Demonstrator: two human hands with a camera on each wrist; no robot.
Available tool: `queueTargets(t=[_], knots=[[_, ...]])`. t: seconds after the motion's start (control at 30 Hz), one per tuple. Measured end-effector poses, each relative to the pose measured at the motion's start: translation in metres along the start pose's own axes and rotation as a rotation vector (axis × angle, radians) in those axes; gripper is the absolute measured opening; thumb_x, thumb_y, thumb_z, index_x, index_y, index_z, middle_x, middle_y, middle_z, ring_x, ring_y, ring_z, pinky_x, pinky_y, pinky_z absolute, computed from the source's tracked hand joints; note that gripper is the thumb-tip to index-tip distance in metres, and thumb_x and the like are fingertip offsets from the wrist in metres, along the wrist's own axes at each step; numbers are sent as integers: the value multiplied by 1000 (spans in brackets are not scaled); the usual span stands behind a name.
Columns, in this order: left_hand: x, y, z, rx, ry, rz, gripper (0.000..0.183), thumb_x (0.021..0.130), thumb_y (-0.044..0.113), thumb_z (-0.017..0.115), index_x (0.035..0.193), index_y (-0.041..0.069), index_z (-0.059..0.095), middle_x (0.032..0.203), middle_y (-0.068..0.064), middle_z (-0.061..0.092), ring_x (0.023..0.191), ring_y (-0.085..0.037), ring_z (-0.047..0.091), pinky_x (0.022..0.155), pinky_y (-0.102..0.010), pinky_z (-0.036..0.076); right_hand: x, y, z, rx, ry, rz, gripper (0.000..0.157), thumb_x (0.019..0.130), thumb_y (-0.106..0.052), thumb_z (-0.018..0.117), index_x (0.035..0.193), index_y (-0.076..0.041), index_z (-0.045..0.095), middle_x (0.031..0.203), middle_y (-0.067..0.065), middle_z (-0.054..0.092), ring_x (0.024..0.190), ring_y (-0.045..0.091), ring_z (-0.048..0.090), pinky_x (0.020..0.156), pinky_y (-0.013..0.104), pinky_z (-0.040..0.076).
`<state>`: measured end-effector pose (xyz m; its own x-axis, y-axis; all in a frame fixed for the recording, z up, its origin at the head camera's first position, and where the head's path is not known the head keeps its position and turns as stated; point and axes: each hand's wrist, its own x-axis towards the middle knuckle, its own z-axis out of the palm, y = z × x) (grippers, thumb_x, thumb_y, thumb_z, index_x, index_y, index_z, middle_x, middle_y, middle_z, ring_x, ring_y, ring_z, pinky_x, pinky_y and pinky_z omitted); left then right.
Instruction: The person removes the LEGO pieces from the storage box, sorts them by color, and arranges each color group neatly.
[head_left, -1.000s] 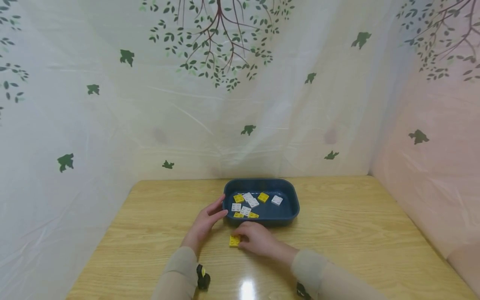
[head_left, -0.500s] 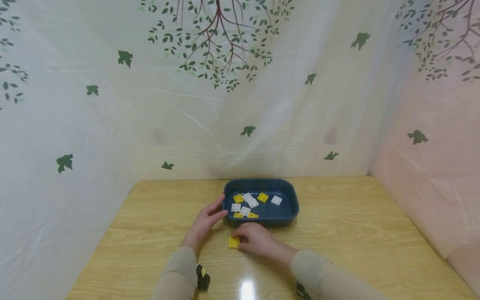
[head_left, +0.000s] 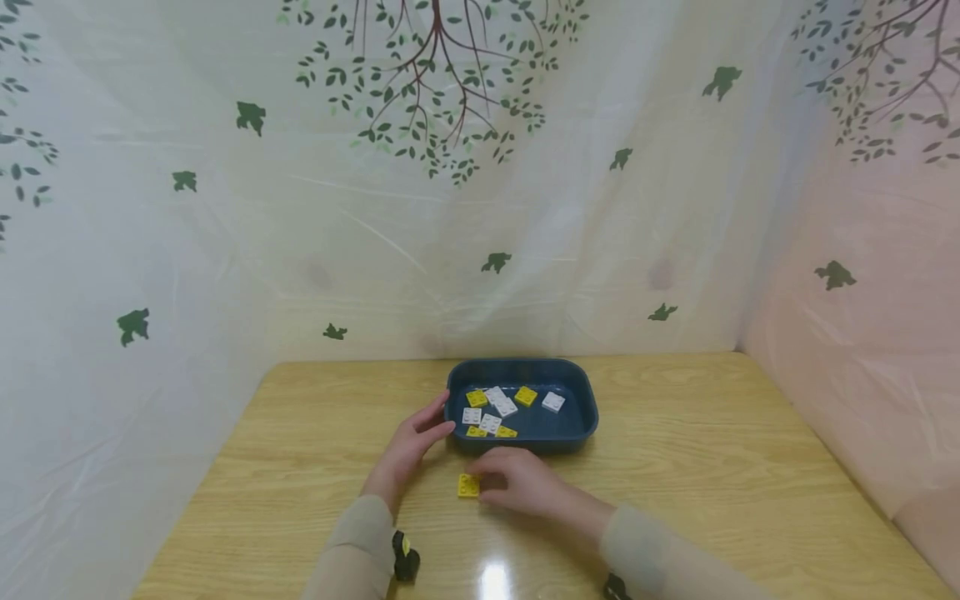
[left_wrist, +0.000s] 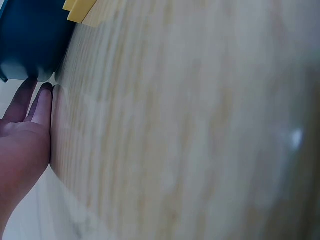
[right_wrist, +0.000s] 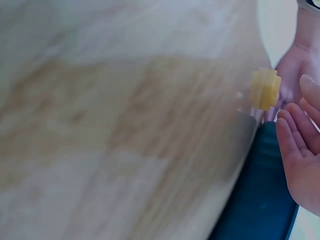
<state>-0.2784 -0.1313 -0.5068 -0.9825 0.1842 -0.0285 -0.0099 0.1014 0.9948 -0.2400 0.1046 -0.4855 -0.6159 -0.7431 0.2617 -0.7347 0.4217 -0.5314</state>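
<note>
1. On the wooden table [head_left: 315,467], just in front of the blue tray [head_left: 555,444], lies a yellow block [head_left: 467,486], studs upward.
2. Seen from the head, the block's visible top is nearly square, its edges running roughly in line with the tray's front side. Fingers are close over its right side, so I cannot tell which way its long axis runs; the wrist views show its sides stepped.
3. Beside the block's right side is the right hand [head_left: 521,479], thumb and forefinger apart, pointing left. The right wrist view shows the thumb away from the block, the other fingers close together; whether a fingertip touches it I cannot tell.
4. At the tray's left end, the left hand [head_left: 412,440] rests its extended fingers against the wall, thumb spread from them near the front corner.
5. The tray's long axis runs left to right. Inside lie yellow bricks [head_left: 526,396] and white bricks [head_left: 554,402], mostly toward the left; two white ones meet in a slanting line, from back left to front right.
6. Beige sleeves [head_left: 637,546] cover both forearms.
</note>
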Motion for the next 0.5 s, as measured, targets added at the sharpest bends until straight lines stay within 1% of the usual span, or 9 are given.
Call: queueTargets(t=[0.13, 0.27, 0.37, 0.43, 0.5], knots=[[-1, 1, 0, 1, 4, 1, 57, 97, 20, 65, 151, 22, 45, 153, -5, 43, 141, -27, 38, 114, -53, 27, -1, -2, -8, 74, 23, 8, 39, 83, -12, 80, 121, -7, 70, 112, 0, 71, 101, 9, 63, 91, 28, 51], [-3, 2, 1, 4, 5, 2, 57, 97, 21, 65, 151, 22, 45, 153, -4, 42, 141, -27, 37, 114, -53, 27, -1, -3, -18, 105, 30, 50, 41, 84, -14, 80, 123, -11, 70, 116, -5, 70, 102, 6, 62, 92, 28, 51], [-3, 2, 1, 8, 6, 1, 57, 97, 21, 65, 151, 23, 45, 153, -4, 44, 141, -27, 38, 115, -53, 27, -2, -4, -25, 130, 49, 76, 41, 84, -14, 80, 123, -12, 70, 118, -6, 69, 103, 6, 62, 93, 29, 51], [-3, 1, 1, 15, 5, 9, 57, 97, 21, 65, 151, 21, 45, 153, -5, 44, 140, -27, 38, 114, -53, 27, -3, -3, -31, 170, 68, 83, 40, 85, -13, 79, 123, -10, 70, 119, -4, 69, 104, 7, 63, 93, 28, 51], [-3, 1, 2, 23, 6, 8, 57, 97, 21, 65, 150, 22, 45, 152, -5, 44, 140, -27, 38, 114, -53, 27, -3, -1, -35, 202, 88, 73, 40, 85, -11, 79, 123, -8, 69, 120, -1, 69, 105, 9, 64, 92, 27, 52]])
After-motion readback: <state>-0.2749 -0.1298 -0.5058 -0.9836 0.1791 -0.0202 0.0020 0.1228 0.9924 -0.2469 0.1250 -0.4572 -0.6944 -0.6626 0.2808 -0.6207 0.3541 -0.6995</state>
